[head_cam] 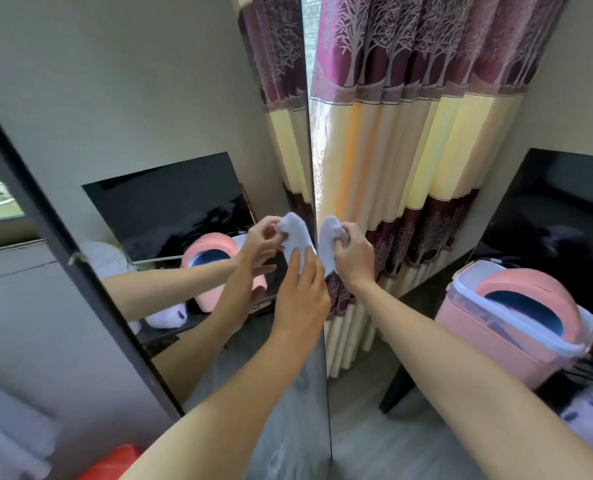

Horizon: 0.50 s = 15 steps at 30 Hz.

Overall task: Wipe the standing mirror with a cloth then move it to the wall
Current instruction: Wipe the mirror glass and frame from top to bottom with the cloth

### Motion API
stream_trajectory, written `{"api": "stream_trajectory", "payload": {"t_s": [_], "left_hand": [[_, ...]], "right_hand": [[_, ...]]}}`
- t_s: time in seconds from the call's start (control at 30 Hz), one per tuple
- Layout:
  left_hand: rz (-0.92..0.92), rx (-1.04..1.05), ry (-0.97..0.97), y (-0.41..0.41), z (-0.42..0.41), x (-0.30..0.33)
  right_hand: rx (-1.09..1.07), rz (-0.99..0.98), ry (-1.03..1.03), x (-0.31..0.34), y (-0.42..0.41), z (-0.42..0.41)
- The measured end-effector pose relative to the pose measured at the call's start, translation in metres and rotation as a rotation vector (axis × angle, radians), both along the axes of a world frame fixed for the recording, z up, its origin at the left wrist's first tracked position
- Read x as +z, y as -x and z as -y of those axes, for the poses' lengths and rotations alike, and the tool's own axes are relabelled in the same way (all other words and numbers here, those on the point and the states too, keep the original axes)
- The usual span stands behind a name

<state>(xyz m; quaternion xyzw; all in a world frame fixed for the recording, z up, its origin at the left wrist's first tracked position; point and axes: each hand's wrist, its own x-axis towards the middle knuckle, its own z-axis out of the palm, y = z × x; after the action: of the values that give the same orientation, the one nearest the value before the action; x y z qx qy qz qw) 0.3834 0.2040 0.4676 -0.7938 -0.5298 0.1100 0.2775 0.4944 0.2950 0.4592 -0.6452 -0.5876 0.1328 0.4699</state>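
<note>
The tall dark-framed standing mirror stands upright — a crumpled white cloth wraps its right edge.

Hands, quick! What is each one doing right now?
Left hand: open, fingers pressing the white cloth at the standing mirror edge.
Right hand: gripping the same white cloth.

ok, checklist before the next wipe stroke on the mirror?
1. Cloth gripped: ok. The right hand pinches the white cloth.
2. Cloth on mirror: ok. It sits at the right edge of the mirror.
3. Mirror steadied: ok. The left hand rests on the glass by that edge.
4. Glass clean: cannot tell.
5. Room beside the edge: not ok. The curtain hangs close behind, and the pink bin stands to the right.
</note>
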Motion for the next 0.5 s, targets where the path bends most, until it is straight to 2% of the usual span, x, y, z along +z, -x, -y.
{"api": "stream_trajectory", "payload": {"t_s": [0.03,0.1,0.17,0.27,0.33,0.5], "left_hand": [[0.022,-0.095,-0.030,-0.002,0.001,-0.007],[0.016,-0.081,-0.121,-0.003,0.002,-0.002],[0.049,-0.010,-0.102,0.003,0.000,-0.007],[0.007,0.010,-0.057,0.008,0.004,-0.004],[0.013,-0.013,-0.039,0.008,0.006,0.000],[-0.011,-0.013,-0.026,0.008,0.010,0.006]], "right_hand": [[0.033,0.004,-0.017,0.002,0.003,-0.002],[0.076,-0.046,0.037,-0.005,0.009,-0.002],[0.086,-0.096,0.214,-0.025,0.009,-0.002],[0.115,0.064,0.559,-0.062,-0.002,0.003],[0.095,0.091,0.662,-0.076,-0.010,0.006],[0.046,-0.053,0.419,-0.053,-0.015,0.002]]}}
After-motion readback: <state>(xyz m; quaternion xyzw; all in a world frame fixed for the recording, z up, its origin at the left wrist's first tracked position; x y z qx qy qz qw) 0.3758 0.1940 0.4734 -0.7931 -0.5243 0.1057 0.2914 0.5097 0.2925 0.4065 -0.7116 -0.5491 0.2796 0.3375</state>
